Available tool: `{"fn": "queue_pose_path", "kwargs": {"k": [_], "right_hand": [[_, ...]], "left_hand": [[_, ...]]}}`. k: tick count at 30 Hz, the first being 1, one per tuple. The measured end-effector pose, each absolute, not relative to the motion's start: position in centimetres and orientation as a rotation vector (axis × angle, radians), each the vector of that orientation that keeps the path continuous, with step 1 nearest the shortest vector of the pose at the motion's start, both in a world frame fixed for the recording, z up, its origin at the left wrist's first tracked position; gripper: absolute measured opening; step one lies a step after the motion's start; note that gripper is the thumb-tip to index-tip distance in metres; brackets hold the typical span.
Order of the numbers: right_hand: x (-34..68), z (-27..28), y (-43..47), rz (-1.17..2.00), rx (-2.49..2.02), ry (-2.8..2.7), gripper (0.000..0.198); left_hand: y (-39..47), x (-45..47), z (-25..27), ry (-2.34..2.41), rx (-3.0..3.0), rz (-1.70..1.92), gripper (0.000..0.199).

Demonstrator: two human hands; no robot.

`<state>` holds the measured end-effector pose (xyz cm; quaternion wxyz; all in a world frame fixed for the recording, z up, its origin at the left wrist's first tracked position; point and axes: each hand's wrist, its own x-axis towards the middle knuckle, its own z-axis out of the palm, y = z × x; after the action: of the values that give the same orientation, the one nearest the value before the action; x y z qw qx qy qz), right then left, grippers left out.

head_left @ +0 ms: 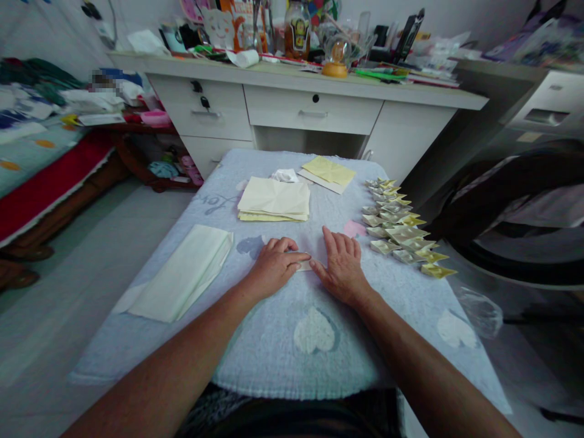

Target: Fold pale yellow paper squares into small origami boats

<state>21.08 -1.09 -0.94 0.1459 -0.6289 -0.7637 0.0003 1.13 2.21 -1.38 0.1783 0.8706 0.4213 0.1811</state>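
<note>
A small folded paper (303, 266) lies on the cloth-covered table, largely covered by my fingers. My left hand (277, 263) is closed at its left end, the index finger stretched across the top and the thumb beside it. On the right, my right hand (340, 263) rests palm down with its fingers extended, and its thumb touches the paper's right end. Beyond the hands sits a stack of cream and yellow sheets (274, 198). Rows of small folded paper boats (401, 231) in white and yellow stand along the table's right side.
A large folded pale sheet (182, 274) lies at the left. Yellow and white squares (328, 172) and a crumpled white paper (285, 176) are at the back. A white desk (314, 109) stands behind, a washing machine (542, 109) at right, a clear plastic bag (480, 311) by the table's right edge.
</note>
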Motion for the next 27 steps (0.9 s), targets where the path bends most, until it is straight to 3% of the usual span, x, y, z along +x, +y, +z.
{"fn": "queue_pose_path", "kwargs": {"k": [13,27], "right_hand": [[20.5,-1.0,-1.1,0.095,-1.813,-2.244,0.073],[20.9,-0.6,-0.9,0.169,-1.829,-2.281,0.072]], "left_hand": [[1.8,1.9,-1.3,1.332,2.433,0.587,0.031],[2.3,-0.2,-0.3,1.397,2.352,0.386,0.014]]}}
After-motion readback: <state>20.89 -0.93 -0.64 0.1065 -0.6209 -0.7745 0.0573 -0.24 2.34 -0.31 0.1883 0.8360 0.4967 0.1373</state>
